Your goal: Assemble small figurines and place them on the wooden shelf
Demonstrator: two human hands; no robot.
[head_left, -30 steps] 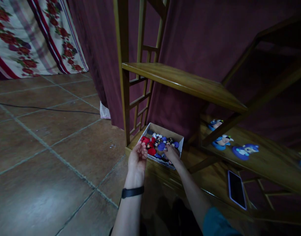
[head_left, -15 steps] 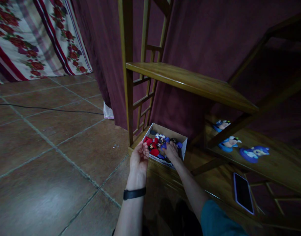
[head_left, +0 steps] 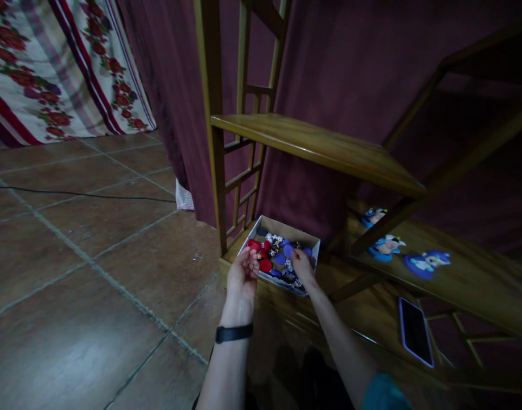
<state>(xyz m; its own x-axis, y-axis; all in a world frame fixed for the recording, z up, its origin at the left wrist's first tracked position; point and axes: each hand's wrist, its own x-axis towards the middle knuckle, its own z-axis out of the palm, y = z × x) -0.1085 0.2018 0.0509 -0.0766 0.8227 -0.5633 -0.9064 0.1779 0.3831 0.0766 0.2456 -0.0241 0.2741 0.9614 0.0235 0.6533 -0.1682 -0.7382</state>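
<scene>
A shallow white cardboard box sits on the bottom wooden shelf, holding several small toy figurines in red, black, white and blue. My left hand is held palm up at the box's front left corner, fingers loosely curled and apart, with nothing visible in it. Over the right part of the box is my right hand, its fingers drawn together; whatever they pinch is hidden or too small to name. Purple-blue round pieces lie just left of its fingertips.
Blue-based figurines stand on the shelf board to the right. Below them lies a phone. A wooden shelf board juts out above the box, beside an upright post. A black cable crosses the tiled floor.
My right hand has lifted slightly from among the figurines, its fingers now closed together. My left hand stays nearly in place. The view has shifted slightly.
</scene>
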